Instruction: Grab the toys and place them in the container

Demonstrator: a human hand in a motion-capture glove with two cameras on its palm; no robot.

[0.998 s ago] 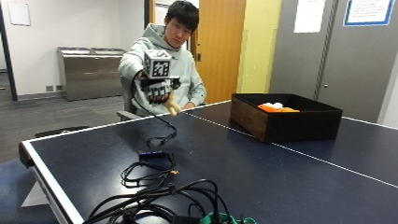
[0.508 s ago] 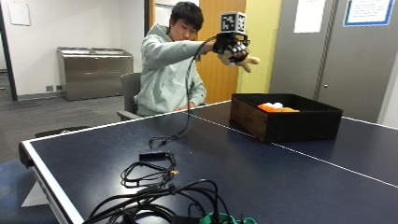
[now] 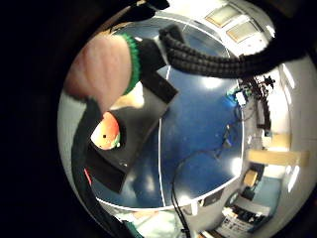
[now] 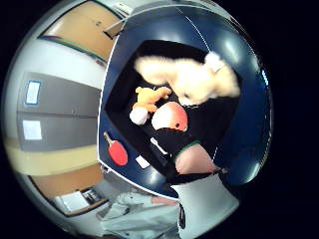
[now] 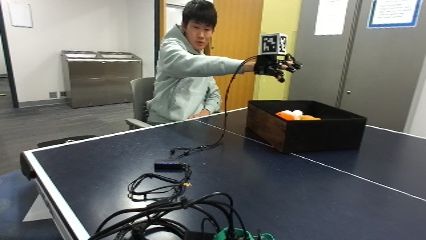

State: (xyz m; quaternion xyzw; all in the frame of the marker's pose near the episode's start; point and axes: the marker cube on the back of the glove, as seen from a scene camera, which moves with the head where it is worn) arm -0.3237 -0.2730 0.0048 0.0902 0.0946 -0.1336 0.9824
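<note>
Because the toys belonged in the container (image 5: 305,131), the gloved right hand (image 5: 276,64) was held above it, fingers spread and empty (plush toys (image 4: 185,75) inside).

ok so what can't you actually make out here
Outside view: the box wall hides most of the toys; only orange and white tops show.
Thumb side palm view: whether the cream toy lies in the box or is mid-air.
Little finger side palm view: a pink shape near the lens covers part of the box; what it is, unclear.
</note>
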